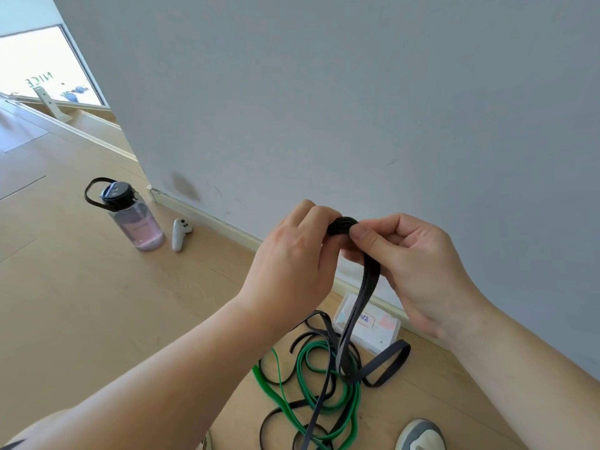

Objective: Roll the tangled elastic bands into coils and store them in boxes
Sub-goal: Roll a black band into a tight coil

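- Pinching a small black coil [341, 226] between them, the left hand [292, 254] and right hand [418, 264] each held it in a tight grip, likely to stop the turns springing loose.
- The black band [368, 287] hung from the coil into the tangle [259, 381] on the floor [97, 303], feeding the roll.
- A clear box [386, 332] lay by the wall, close at hand for storage.
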Motion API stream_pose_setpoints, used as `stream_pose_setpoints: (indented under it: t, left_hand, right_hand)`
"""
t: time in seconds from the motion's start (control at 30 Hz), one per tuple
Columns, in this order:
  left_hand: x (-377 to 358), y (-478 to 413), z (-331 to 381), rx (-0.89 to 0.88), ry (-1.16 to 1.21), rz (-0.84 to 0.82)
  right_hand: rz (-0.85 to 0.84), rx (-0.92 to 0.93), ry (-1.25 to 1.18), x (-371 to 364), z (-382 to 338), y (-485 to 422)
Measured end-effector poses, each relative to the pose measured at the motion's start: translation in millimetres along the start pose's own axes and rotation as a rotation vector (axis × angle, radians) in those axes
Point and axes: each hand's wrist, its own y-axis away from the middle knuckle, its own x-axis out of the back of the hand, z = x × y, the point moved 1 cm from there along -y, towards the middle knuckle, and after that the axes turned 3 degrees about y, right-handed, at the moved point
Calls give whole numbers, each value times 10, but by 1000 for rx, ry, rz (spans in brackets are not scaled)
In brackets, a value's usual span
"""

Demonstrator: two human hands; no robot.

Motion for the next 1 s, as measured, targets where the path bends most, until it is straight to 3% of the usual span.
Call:
stream_pose_setpoints:
  t: [0.17,0.3,0.47,0.67,0.8,0.93,1.0]
  left_hand:
    - [1,-4,42,-3,1,80]
    - [-76,28,53,49,130,125]
    - [-133,83,67,40,219,-30]
    - [-26,22,-50,6,103,-146]
    - [-40,40,-6,-104,169,-186]
    - [-25,18,28,-58,142,-90]
    - [6,-10,48,-24,116,-32]
  right_hand:
    - [-4,-22,-38,28,5,-19]
    - [23,-8,-51,18,-2,-13]
    - [107,59,154,109,-46,-39]
    - [-43,77,399,159,-91,-21]
    - [-68,22,268,140,-83,-5]
    - [-93,-82,-83,97,-48,4]
    - [-88,-73,-138,97,-27,7]
